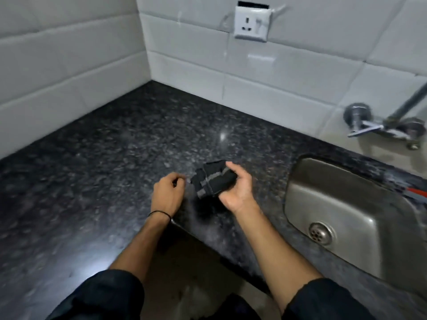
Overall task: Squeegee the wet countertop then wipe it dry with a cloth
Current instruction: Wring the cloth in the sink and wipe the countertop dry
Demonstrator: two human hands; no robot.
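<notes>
A dark speckled granite countertop [104, 158] fills the corner below white wall tiles. My right hand [238, 188] grips a folded black cloth [213, 179] with a grey stripe, held just above the counter near its front edge. My left hand [167, 192] hovers a little left of the cloth, fingers curled loosely with nothing in them, a thin black band on the wrist. A red-and-grey object [416, 192], possibly the squeegee's handle, shows at the sink's far right edge, mostly out of frame.
A steel sink [342, 199] with a round drain [320, 232] is set into the counter on the right. A chrome wall tap [379, 125] juts out above it. A white power socket [251, 21] sits on the back wall. The frame is motion-blurred.
</notes>
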